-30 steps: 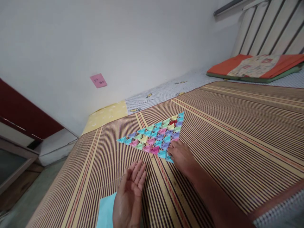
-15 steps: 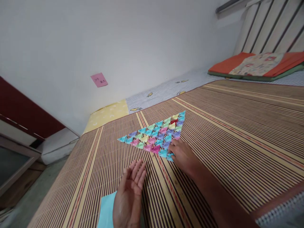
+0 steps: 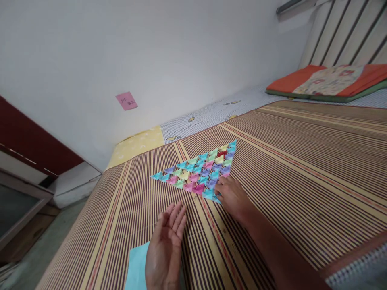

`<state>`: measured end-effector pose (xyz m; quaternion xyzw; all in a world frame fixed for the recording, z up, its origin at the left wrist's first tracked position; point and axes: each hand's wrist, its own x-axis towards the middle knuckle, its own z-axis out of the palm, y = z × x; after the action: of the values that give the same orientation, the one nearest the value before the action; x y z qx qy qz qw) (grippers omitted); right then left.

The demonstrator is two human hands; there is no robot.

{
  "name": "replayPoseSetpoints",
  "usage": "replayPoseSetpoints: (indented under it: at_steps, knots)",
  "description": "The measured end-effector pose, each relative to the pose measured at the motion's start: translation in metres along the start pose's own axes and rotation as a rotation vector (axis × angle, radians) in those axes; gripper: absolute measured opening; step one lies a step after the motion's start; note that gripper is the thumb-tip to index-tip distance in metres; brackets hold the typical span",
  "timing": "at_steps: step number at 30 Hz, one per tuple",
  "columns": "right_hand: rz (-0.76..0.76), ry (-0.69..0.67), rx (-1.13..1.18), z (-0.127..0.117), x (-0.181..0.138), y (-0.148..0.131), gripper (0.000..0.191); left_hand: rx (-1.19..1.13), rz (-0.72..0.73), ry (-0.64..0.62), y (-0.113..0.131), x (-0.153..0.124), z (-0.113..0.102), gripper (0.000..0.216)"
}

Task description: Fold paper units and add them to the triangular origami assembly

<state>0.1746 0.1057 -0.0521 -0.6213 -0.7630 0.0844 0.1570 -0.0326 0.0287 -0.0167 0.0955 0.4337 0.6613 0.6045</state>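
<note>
Several small folded paper pieces in blue, pink, green, yellow, purple and red lie joined or closely set in a triangle (image 3: 208,165) on the striped mat. My right hand (image 3: 232,195) is at the triangle's near right corner, its fingers curled in a pinch on a blue folded paper piece (image 3: 215,199), partly covered by the fingertips. Palm up, my left hand (image 3: 167,245) rests nearer me with its fingers stretched out and nothing in them. A light blue paper sheet (image 3: 136,264) lies beside and partly under the left hand.
The striped bamboo-like mat (image 3: 290,161) covers the bed. A patterned sheet (image 3: 205,114) shows along the white wall, where a pink note (image 3: 126,100) is stuck. Folded orange and floral bedding (image 3: 329,82) lies at the back right by the slatted headboard (image 3: 347,34).
Hardly anything differs. My right hand stays at the triangle's corner with a very slight shift of its fingers; my left hand keeps its palm up. The view has moved a little.
</note>
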Motion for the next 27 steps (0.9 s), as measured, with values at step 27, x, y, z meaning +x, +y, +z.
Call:
replayPoseSetpoints:
  at_steps: [27]
  knots:
    - [-0.062,0.854,0.862,-0.052,-0.03,-0.025,0.005,-0.179,0.898,0.274,0.089,-0.075,-0.019,0.017]
